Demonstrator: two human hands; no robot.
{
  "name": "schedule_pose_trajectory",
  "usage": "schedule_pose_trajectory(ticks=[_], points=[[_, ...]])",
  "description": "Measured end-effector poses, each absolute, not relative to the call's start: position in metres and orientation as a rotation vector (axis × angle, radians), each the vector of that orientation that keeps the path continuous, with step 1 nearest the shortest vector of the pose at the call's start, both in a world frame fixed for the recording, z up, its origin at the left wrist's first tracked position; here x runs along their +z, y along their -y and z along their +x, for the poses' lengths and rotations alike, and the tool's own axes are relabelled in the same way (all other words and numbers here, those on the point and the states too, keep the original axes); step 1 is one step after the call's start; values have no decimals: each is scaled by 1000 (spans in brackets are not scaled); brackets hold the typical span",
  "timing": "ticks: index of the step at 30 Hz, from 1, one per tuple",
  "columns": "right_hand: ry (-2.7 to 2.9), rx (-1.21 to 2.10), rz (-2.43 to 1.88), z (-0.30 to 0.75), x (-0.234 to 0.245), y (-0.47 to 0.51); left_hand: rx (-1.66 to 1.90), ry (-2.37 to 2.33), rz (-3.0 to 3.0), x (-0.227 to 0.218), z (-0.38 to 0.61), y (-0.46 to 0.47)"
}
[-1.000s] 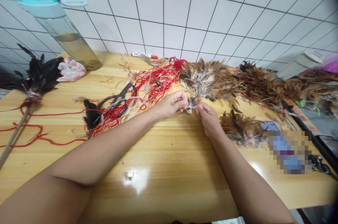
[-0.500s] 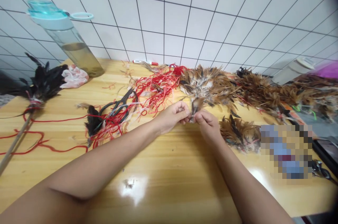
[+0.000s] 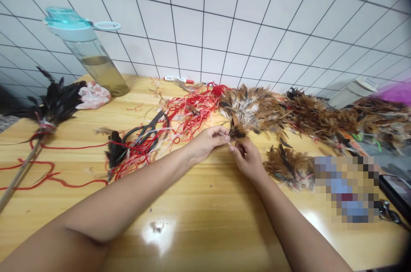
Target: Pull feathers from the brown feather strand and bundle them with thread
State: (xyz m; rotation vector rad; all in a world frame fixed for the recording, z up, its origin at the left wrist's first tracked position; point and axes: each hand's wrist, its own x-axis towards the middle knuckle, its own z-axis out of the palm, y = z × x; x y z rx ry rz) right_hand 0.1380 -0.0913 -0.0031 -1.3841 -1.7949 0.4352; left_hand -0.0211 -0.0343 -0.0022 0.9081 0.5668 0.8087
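My left hand (image 3: 215,138) is closed in a pinch near the table's middle, holding a small bunch of brown and dark feathers (image 3: 238,129) by its base. The tips fan out to the right, away from me. Close beside it, my right hand (image 3: 249,157) is closed with thumb and fingers curled, pinching a thin pale strand (image 3: 231,145) that runs to the left fingertips. A large pile of brown feathers (image 3: 257,107) lies just beyond both hands. Right of my right hand rests a tied brown feather bundle (image 3: 290,167).
Black scissors (image 3: 149,131) lie among tangled red string (image 3: 192,111) at left. A black feather duster (image 3: 58,101) with a stick and a tilted-looking water bottle (image 3: 99,64) stand farther left. A marker (image 3: 178,80) lies by the tiled wall; a phone (image 3: 396,193) is at right.
The feather bunch now shows upright and spread between my hands. My right hand has shifted slightly down and apart from the left, with a strand visible between them. The view has tilted a little.
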Motion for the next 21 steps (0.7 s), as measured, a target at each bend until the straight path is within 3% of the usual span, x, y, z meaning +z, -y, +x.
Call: schedule_pose_trajectory(ticks=[13, 17, 21], points=[[1553, 659, -1420, 130, -8, 90, 795, -646, 1017, -2, -17, 45], [1644, 610, -1464, 133, 22, 102, 778, -601, 1010, 3, -21, 46], [1738, 308, -1624, 163, 74, 137, 821, -688, 1107, 6, -27, 40]])
